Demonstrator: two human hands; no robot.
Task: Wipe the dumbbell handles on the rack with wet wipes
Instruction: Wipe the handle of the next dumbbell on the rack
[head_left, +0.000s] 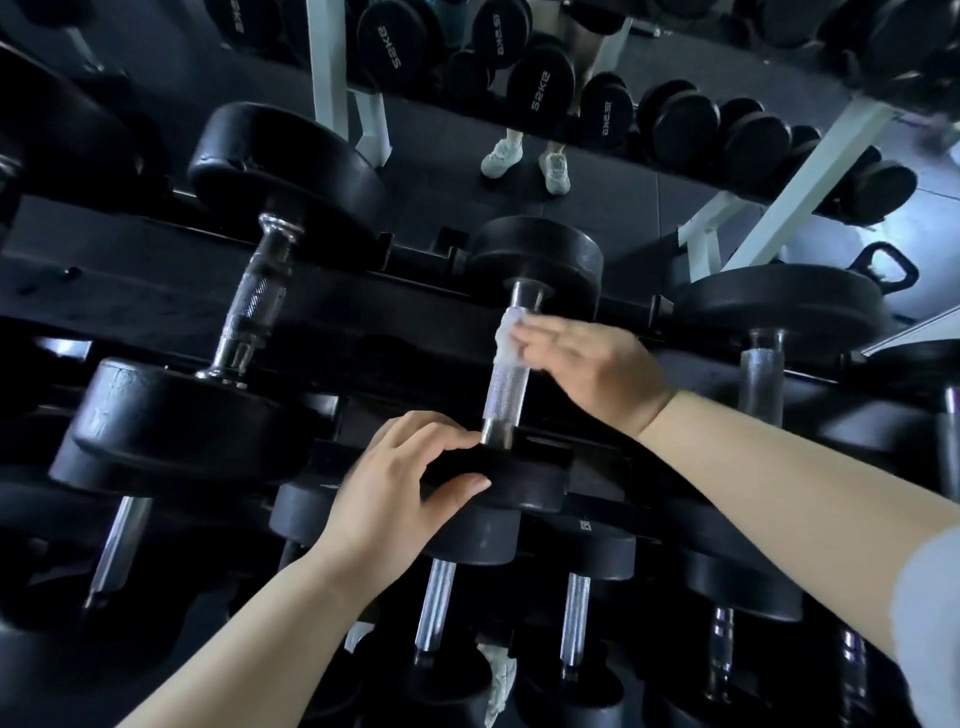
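Right hand (582, 364) fingers are gripping a white wet wipe (506, 338) around a knurled chrome dumbbell handle (506, 387); left hand (400, 488) fingers are clasping the black round weight head (524, 480) below.

I see the right hand (587, 364) pressing a wet wipe (508, 338) around the upper part of a knurled dumbbell handle (504, 387). The left hand (400, 493) grips that dumbbell's near weight head (524, 480) on the rack (363, 306).
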